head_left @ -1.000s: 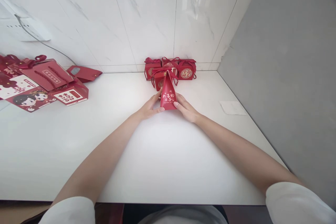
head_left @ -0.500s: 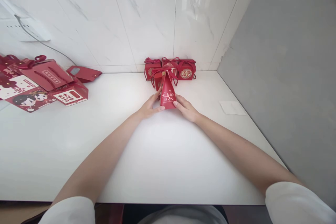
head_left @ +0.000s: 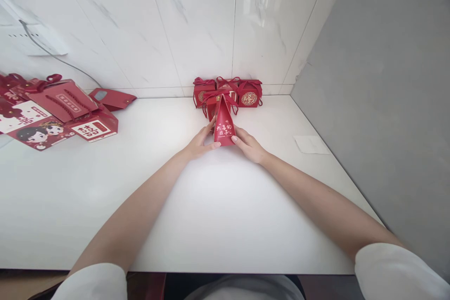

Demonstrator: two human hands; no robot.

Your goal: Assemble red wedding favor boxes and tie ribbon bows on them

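A red triangular gift box [head_left: 225, 124] with white lettering stands upright on the white table. My left hand [head_left: 203, 143] grips its left side, the thumb along the lower front edge. On the opposite side my right hand [head_left: 249, 144] holds it, with the thumb on the lower right corner. Directly behind it is a cluster of red gift boxes tied with ribbon bows, among them a box with gold characters [head_left: 250, 98] at the right and another box [head_left: 204, 93] at the left. The held box partly hides the ones behind.
At the far left lies a pile of red and white gift boxes [head_left: 93, 129], with a flat red piece [head_left: 114, 98] against the wall. A white paper [head_left: 311, 145] lies on the table [head_left: 225, 215] at right. A grey cable [head_left: 59, 58] runs down the tiled wall; a grey wall bounds the right.
Almost nothing differs. The triangular box has shifted very slightly to the left at its top, with both hands still on its sides.
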